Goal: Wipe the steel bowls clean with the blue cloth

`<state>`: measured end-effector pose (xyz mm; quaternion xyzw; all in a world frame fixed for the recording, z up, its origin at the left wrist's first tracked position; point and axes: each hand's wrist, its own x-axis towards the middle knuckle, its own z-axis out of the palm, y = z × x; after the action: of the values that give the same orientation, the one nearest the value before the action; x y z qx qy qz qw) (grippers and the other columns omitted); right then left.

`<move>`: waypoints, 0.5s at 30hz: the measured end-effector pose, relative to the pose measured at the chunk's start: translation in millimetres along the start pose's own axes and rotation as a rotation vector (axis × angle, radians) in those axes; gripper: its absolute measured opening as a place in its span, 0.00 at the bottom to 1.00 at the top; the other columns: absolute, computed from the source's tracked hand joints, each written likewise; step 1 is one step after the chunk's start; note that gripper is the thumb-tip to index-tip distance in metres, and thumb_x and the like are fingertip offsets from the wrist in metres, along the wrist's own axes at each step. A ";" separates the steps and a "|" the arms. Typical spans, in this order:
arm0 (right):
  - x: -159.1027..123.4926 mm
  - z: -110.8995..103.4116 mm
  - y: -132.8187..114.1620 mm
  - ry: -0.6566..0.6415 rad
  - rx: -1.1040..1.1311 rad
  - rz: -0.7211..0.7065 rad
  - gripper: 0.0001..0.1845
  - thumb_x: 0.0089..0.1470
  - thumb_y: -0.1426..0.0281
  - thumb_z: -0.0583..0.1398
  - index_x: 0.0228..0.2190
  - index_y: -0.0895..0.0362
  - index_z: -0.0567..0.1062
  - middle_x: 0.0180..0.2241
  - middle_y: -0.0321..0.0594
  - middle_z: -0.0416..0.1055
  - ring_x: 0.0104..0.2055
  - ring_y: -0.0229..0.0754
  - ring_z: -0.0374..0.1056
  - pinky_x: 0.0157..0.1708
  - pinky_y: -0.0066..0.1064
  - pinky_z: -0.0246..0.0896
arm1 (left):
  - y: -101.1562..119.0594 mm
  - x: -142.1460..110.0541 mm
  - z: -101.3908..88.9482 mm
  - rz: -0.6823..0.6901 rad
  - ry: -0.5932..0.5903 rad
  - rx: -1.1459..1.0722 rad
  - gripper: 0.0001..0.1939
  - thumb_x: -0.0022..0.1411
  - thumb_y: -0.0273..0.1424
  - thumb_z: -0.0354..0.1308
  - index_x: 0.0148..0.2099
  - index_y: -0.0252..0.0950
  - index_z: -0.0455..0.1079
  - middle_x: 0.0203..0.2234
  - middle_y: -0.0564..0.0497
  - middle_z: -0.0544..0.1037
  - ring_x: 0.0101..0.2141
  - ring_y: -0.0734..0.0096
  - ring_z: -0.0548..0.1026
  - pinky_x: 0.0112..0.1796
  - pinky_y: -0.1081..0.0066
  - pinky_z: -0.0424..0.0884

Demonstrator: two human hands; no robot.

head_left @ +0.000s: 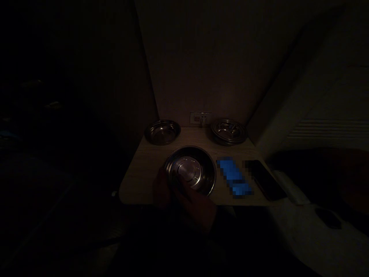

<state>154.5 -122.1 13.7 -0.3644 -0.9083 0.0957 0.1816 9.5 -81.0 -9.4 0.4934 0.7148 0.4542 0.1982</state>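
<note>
A wide steel bowl (pixel 206 165) stands on a small wood-grain table in dim light. At its front left edge my left hand (pixel 160 188) is raised with the fingers curled; what lies inside them is lost in shadow. My right hand (pixel 198 207) reaches over the front rim from the right, its fingers bent toward the left hand. Something dark seems to be between the two hands, too dim to name. The bowl holds shiny reflections and I make out no contents.
A shallow steel bowl (pixel 163 132) stands at the back left, stacked steel dishes (pixel 229 132) at the back right. A wall socket (pixel 201 117) is behind them. On the right lie a pixelated blue-lit rectangle (pixel 233 177) and a dark, phone-like slab (pixel 268 180).
</note>
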 end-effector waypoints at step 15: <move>-1.3 -22.9 9.1 -0.186 -0.011 0.038 0.38 0.53 0.58 0.58 0.60 0.64 0.58 0.63 0.57 0.51 0.59 0.59 0.55 0.54 0.51 0.55 | 16.8 7.8 -10.3 -0.009 -0.065 0.093 0.15 0.56 0.25 0.52 0.46 0.30 0.71 0.41 0.40 0.77 0.43 0.54 0.75 0.48 0.59 0.68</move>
<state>170.2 -115.5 31.6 -0.3720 -0.9148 0.1273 0.0927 7.4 -77.1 11.3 0.5133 0.7306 0.4032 0.2003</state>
